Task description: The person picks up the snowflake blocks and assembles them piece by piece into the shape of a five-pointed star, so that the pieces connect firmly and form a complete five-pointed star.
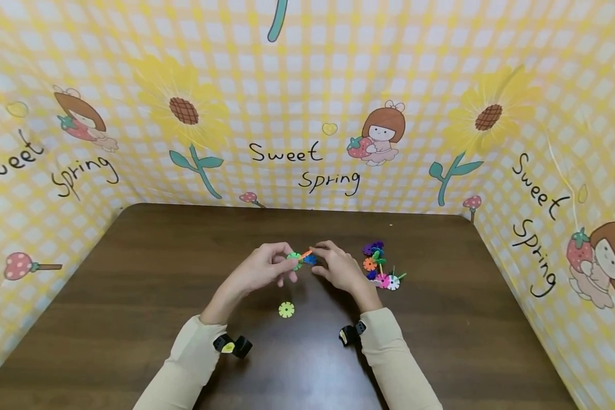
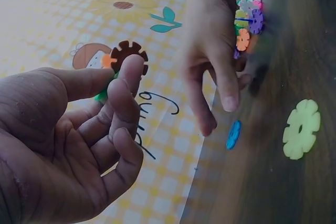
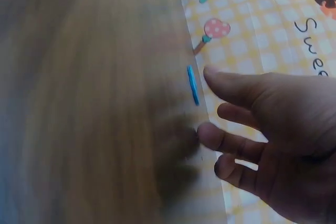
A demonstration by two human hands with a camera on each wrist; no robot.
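My left hand [image 1: 266,266] pinches a small joined set of notched plastic discs between thumb and fingertips. In the left wrist view this set shows a brown disc [image 2: 128,56], a bit of orange disc [image 2: 107,60] and a green disc [image 2: 101,95] mostly hidden by the fingers. A blue notched disc [image 3: 193,85] lies on the table, just off the fingertips of my right hand [image 1: 342,267]. That hand's thumb and fingers are spread apart around it, holding nothing. Nearer to me lies a yellow-green notched disc [image 1: 286,310], flat and untouched.
To the right of my right hand sits a cluster of joined discs [image 1: 382,281] in purple, orange, green, pink and white. The brown wooden table [image 1: 441,341] is bordered at the back and sides by a yellow checked cloth [image 1: 307,102].
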